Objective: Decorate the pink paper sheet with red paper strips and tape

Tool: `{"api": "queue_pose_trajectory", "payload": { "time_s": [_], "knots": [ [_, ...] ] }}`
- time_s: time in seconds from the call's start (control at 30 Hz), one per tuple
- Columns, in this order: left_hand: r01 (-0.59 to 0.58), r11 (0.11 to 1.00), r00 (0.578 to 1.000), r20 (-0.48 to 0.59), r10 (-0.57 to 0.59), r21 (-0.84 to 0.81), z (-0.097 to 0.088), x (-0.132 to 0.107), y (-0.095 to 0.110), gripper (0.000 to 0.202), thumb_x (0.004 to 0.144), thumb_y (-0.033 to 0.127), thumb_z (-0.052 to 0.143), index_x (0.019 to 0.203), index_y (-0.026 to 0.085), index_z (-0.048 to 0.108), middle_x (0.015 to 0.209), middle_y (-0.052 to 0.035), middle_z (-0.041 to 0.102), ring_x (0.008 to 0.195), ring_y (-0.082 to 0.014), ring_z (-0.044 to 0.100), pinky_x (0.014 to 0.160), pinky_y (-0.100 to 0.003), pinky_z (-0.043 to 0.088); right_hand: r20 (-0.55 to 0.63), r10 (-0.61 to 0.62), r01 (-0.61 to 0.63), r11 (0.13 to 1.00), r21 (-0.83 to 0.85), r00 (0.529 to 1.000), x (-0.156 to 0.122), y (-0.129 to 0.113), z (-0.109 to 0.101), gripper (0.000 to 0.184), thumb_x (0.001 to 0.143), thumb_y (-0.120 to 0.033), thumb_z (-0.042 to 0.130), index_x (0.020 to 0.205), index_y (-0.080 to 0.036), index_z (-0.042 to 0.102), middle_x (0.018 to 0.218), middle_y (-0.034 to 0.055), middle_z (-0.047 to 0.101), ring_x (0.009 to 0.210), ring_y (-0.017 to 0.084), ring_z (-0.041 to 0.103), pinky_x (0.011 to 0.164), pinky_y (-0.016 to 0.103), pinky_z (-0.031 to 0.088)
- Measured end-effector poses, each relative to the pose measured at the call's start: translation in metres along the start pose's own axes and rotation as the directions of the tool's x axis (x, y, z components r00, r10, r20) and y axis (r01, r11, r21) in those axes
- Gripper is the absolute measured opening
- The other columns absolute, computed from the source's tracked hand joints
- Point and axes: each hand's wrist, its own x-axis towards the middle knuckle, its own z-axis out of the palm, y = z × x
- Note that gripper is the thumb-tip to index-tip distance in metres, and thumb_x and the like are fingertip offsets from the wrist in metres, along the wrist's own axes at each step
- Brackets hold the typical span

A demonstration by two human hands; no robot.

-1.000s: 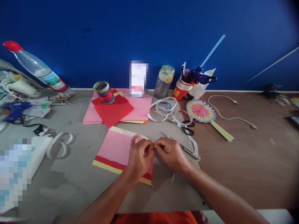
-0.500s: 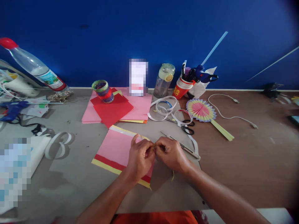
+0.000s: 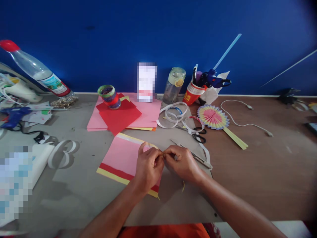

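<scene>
A pink paper sheet (image 3: 126, 153) with red and yellow bands on its near side lies tilted on the grey mat. Along its far side run a yellow border and a whitish, glossy strip (image 3: 131, 140). My left hand (image 3: 150, 167) rests over the right part of this sheet, fingers closed in a pinch at its right edge, thumb-side knuckle raised. Just beside it, my right hand (image 3: 180, 162) is also pinched shut, its fingertips meeting those of the left. Whatever lies between the right fingertips is too small to make out. Under the right hand's far side lies a utility knife (image 3: 200, 160).
Tape rolls (image 3: 194, 125), black-handled scissors (image 3: 199, 137) and a paper fan (image 3: 213, 117) lie beyond my right hand. Red paper (image 3: 121, 117) and a small pot (image 3: 109, 97) sit on pink sheets (image 3: 148, 115). A bottle (image 3: 42, 72) leans at left; a red cup (image 3: 194, 94) stands behind.
The fingertips of both hands have shifted slightly, the right fingers straightening a little. The banded sheet's near edge has moved slightly left. Everything else stays put.
</scene>
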Motion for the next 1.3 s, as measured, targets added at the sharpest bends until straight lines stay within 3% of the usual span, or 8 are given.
{"api": "queue_pose_trajectory", "payload": {
  "time_s": [0.33,0.5,0.63,0.87,1.1,1.3],
  "knots": [
    [0.012,0.999,1.000,0.025,-0.011,-0.043,-0.0020,0.0005,0.0037,0.018,0.078,0.010,0.043,0.066,0.022,0.047,0.055,0.0085,0.051,0.049,-0.0099,0.046,0.108,-0.044,0.031,-0.042,-0.020,0.019,0.999,-0.027,0.999,-0.0008,-0.0028,0.0010,0.014,0.068,-0.011,0.049,0.060,-0.018,0.057,0.055,-0.0024,0.057,0.052,0.010,0.050,0.052,0.019,0.036],
    [0.058,0.996,0.998,0.038,-0.055,-0.074,-0.0035,0.0021,0.0027,0.017,0.076,0.010,0.044,0.064,0.022,0.045,0.053,0.0093,0.050,0.046,-0.0096,0.042,0.108,-0.043,0.032,-0.010,0.022,-0.022,1.000,0.022,1.000,-0.0002,-0.0025,0.0011,0.014,0.072,-0.011,0.051,0.064,-0.017,0.061,0.059,-0.0015,0.061,0.055,0.011,0.054,0.054,0.019,0.039],
    [0.063,0.996,0.998,0.033,-0.061,-0.055,-0.0025,0.0014,0.0002,0.016,0.077,0.011,0.045,0.065,0.022,0.047,0.054,0.0092,0.050,0.047,-0.0099,0.043,0.108,-0.043,0.031,0.032,0.053,-0.055,0.996,0.068,0.998,-0.0003,-0.0005,0.0015,0.015,0.076,-0.013,0.052,0.071,-0.017,0.066,0.066,0.0003,0.067,0.062,0.012,0.060,0.059,0.020,0.042],
    [0.029,0.999,0.999,0.023,-0.028,-0.044,-0.0003,0.0002,0.0018,0.017,0.076,0.010,0.044,0.064,0.022,0.048,0.055,0.0087,0.050,0.050,-0.0097,0.047,0.108,-0.044,0.030,-0.022,0.012,-0.012,1.000,0.015,1.000,-0.0013,-0.0004,0.0017,0.015,0.070,-0.009,0.051,0.063,-0.017,0.061,0.057,-0.0022,0.060,0.054,0.010,0.053,0.053,0.019,0.038],
    [0.078,0.989,0.997,0.039,-0.073,-0.128,-0.0015,0.0019,0.0042,0.017,0.075,0.011,0.045,0.064,0.022,0.047,0.053,0.0093,0.051,0.046,-0.0092,0.043,0.108,-0.044,0.032,-0.030,0.021,-0.020,0.999,0.029,0.999,0.0003,-0.0022,0.0018,0.015,0.070,-0.009,0.050,0.063,-0.017,0.061,0.058,-0.0018,0.061,0.055,0.010,0.055,0.055,0.019,0.039],
    [0.204,0.947,0.978,0.085,-0.189,-0.249,-0.0056,0.0035,0.0080,0.016,0.082,0.017,0.047,0.067,0.022,0.054,0.063,0.0064,0.064,0.054,-0.0104,0.056,0.112,-0.049,0.025,-0.023,-0.005,0.004,1.000,-0.015,1.000,0.0001,-0.0007,-0.0006,0.015,0.074,-0.010,0.051,0.067,-0.018,0.063,0.062,-0.0006,0.063,0.057,0.011,0.057,0.056,0.020,0.040]
  ]
}}
